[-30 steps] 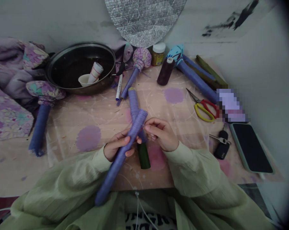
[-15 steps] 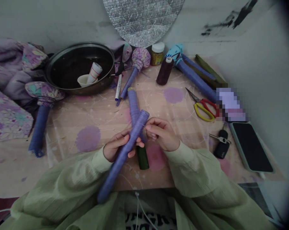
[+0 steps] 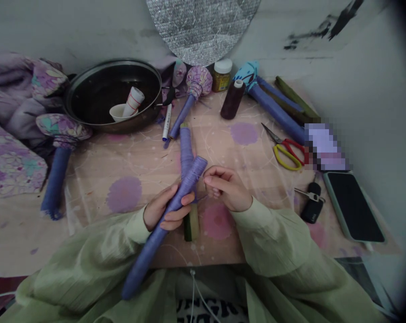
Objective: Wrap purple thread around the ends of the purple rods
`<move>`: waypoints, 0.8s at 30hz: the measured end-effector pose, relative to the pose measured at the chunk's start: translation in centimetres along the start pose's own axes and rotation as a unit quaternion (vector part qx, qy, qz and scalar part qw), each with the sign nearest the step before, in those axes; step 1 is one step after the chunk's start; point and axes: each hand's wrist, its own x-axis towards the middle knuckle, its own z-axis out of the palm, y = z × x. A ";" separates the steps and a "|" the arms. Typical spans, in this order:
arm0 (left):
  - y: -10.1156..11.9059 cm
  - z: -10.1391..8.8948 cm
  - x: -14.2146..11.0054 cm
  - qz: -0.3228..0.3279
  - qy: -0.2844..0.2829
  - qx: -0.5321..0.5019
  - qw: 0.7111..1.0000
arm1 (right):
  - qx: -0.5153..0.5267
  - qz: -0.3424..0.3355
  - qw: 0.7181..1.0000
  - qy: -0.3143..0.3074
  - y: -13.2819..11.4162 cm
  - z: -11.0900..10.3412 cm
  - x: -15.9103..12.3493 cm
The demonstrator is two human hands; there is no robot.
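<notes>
My left hand (image 3: 159,207) is wrapped round a long stick bound in purple cloth or thread (image 3: 149,246). The stick slants from my lap up to the right, its upper end wound with fine thread (image 3: 196,170). Close beside that end, my right hand (image 3: 230,188) is closed in a pinch on the thin thread. Beneath the held stick lies a second purple-wrapped stick (image 3: 186,141) with a bare green lower end (image 3: 188,228), partly covered by my left hand and the held stick.
A black pan (image 3: 88,101) holds a paper cup (image 3: 117,113). Cloth-headed sticks (image 3: 57,175) lie left and behind. A dark thread spool (image 3: 232,102), marker (image 3: 167,122), scissors (image 3: 287,152), keys (image 3: 312,202) and phone (image 3: 354,206) are on the table (image 3: 88,161).
The held stick has slid down and left and turned a little, with my left fingers now wrapped over it. The stick beneath has shifted, its green end moving left. My right hand hardly moves.
</notes>
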 end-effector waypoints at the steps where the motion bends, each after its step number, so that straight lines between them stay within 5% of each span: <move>1: -0.1 -0.1 0.0 0.014 0.000 0.007 1.000 | 0.000 0.002 1.000 -0.001 0.0 0.0 0.0; 5: -0.2 -0.5 0.0 0.062 0.002 0.039 0.997 | 0.004 0.006 1.000 -0.010 0.1 0.1 0.0; 24: -0.1 -0.2 0.1 0.067 0.029 0.037 0.997 | -0.017 -0.005 1.000 -0.006 0.4 0.1 0.1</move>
